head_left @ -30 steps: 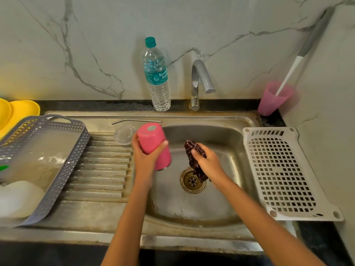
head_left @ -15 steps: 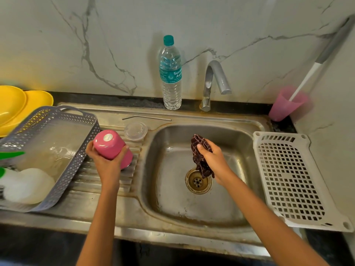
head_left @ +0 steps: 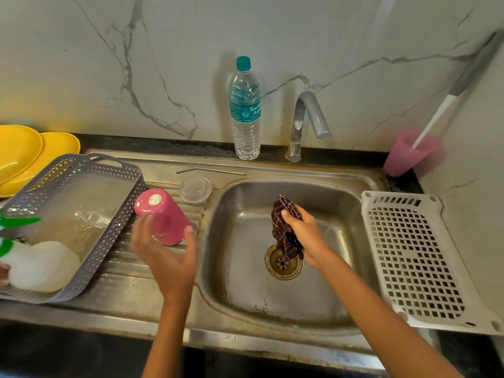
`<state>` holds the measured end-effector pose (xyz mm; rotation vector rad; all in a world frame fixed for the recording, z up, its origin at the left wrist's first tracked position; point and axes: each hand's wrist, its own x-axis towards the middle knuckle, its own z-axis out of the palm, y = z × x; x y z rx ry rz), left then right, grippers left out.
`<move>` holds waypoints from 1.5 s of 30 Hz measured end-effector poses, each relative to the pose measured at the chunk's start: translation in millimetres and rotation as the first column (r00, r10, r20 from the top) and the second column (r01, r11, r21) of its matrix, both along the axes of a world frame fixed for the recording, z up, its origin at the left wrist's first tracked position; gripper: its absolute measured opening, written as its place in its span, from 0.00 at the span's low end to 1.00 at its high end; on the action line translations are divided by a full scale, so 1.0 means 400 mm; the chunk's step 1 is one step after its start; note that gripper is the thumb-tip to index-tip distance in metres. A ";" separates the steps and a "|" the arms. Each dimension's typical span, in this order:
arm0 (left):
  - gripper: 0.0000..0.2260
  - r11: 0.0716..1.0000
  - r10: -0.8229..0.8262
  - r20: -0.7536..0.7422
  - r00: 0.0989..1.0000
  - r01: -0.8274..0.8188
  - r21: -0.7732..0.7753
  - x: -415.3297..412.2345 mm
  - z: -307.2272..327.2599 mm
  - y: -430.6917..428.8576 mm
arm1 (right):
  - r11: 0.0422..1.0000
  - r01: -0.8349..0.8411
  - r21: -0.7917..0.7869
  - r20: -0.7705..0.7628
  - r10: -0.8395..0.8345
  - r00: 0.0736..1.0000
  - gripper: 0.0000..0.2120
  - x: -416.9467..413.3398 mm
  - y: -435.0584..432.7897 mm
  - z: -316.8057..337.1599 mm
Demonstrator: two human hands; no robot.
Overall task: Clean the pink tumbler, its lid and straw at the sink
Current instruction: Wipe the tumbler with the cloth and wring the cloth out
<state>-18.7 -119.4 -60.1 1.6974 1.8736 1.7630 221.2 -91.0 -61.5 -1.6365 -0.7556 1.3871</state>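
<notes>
Pink tumbler inverted on drainboard, left hand spread, fingers apart beside it. Right hand clamped on cloth over sink. Lid, straw behind tumbler, seemingly uncleaned.

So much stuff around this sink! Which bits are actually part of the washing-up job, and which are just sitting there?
Part of the job:
- pink tumbler, upside down on the drainboard by the left hand
- clear lid
- metal straw
- dark cloth in the right hand
- sink

Just lying about:
- water bottle
- grey basket
- yellow plates
- white tray
- pink cup
</notes>
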 end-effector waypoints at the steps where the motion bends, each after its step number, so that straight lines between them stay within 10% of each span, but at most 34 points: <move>1: 0.28 0.998 -0.055 -0.057 0.997 0.055 -0.003 0.022 -0.005 0.005 | 1.000 0.000 0.000 -0.007 0.000 1.000 0.21 0.000 0.000 0.001; 7: 0.25 0.943 -0.250 -0.098 0.963 0.219 -0.249 0.122 -0.035 0.143 | 1.000 0.003 0.004 -0.031 -0.003 1.000 0.21 0.009 0.000 0.009; 17: 0.44 0.772 0.198 0.064 0.978 -0.115 -0.626 0.124 -0.064 0.387 | 0.999 0.051 -0.006 -0.125 -0.051 0.991 0.19 0.035 0.010 0.009; 30: 0.40 0.623 0.250 -0.051 0.967 -0.201 -0.756 0.095 -0.031 0.438 | 0.989 0.141 -0.052 -0.296 -0.150 0.943 0.18 0.070 -0.008 0.030; 34: 0.39 0.605 0.180 0.130 0.975 -0.006 -0.797 0.112 -0.018 0.408 | 0.983 0.162 -0.083 -0.362 -0.181 0.914 0.17 0.071 -0.029 0.052; 38: 0.34 0.543 0.144 0.685 0.714 0.522 -0.658 0.172 -0.002 0.321 | 0.980 0.173 -0.098 -0.426 -0.198 0.883 0.15 0.066 -0.048 0.075; 45: 0.31 0.504 0.192 0.770 0.608 0.612 -0.609 0.287 -0.022 0.167 | 0.987 0.147 0.070 -0.315 -0.118 0.942 0.25 0.075 -0.092 0.111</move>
